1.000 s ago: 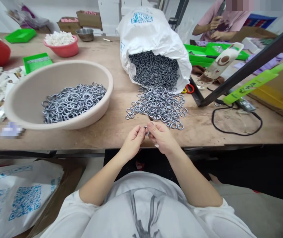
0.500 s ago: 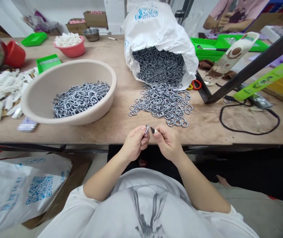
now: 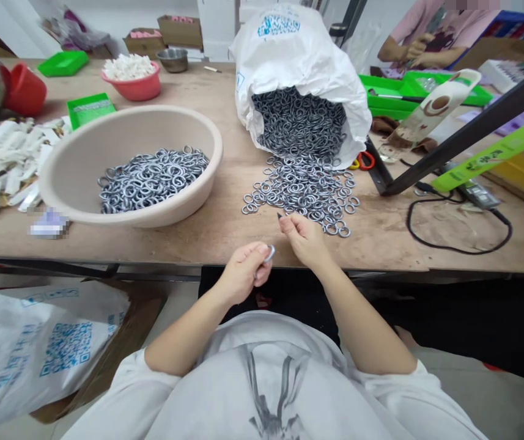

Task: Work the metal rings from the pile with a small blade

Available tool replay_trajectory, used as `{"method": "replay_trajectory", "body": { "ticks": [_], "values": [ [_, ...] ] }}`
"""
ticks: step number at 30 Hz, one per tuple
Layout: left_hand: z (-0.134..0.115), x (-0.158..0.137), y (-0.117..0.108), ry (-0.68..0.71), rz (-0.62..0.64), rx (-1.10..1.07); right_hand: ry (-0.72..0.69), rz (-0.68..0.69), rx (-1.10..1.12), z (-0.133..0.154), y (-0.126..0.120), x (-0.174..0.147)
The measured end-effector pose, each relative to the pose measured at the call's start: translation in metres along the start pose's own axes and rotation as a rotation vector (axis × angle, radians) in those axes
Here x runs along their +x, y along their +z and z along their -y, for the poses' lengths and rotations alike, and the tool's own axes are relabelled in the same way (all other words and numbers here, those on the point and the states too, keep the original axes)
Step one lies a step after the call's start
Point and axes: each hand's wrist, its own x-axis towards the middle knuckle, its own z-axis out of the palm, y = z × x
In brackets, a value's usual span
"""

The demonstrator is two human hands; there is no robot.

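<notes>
My left hand (image 3: 242, 272) is closed at the table's front edge, with a grey ring (image 3: 270, 253) pinched between thumb and fingers. To its right and a little higher, my right hand (image 3: 306, 239) grips a small tool with a dark pointed tip (image 3: 280, 216); the rest of the tool is hidden in the fingers. Just beyond the right hand, loose grey rings (image 3: 298, 186) spill out of a white sack (image 3: 284, 55) lying with its mouth towards me. A wide beige basin (image 3: 66, 165) on the left holds many similar rings.
White pieces (image 3: 14, 156) lie heaped at far left, near a red bowl (image 3: 140, 85) and green trays (image 3: 90, 110). On the right, a dark metal bar (image 3: 445, 146) slants up beside a black cable (image 3: 411, 226). Across the table a person's hands (image 3: 420, 52) are at work.
My hands have drawn apart: the right has moved up towards the ring pile with the tool, the left slightly down with its ring. The view has shifted a little.
</notes>
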Motion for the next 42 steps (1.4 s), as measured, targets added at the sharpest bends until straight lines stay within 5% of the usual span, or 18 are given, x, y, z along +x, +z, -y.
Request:
{"method": "replay_trajectory", "body": {
  "ticks": [9, 13, 17, 23, 29, 35, 42],
  "values": [
    [-0.02, -0.007, -0.04, 0.032, -0.317, -0.022, -0.039, 0.183, -0.49, 0.027, 0.038, 0.07],
    [-0.027, 0.001, -0.04, 0.004, -0.377, -0.13, -0.015, 0.16, -0.009, 0.022, 0.026, 0.054],
    [-0.022, 0.015, -0.023, -0.042, -0.272, -0.071, 0.076, 0.213, 0.631, 0.025, 0.026, 0.012],
    [-0.007, 0.028, -0.001, -0.092, -0.108, -0.02, -0.019, -0.093, 0.589, 0.019, 0.031, -0.024],
    [0.001, 0.031, 0.011, -0.011, -0.092, 0.026, 0.035, 0.034, 0.806, 0.009, 0.012, -0.03],
    [0.0, 0.029, 0.017, 0.021, -0.134, 0.026, -0.14, -0.062, 0.445, 0.018, -0.009, -0.035],
    [-0.001, 0.026, 0.02, 0.001, -0.184, -0.043, -0.335, 0.008, 0.065, 0.023, -0.019, -0.047]
  ]
}}
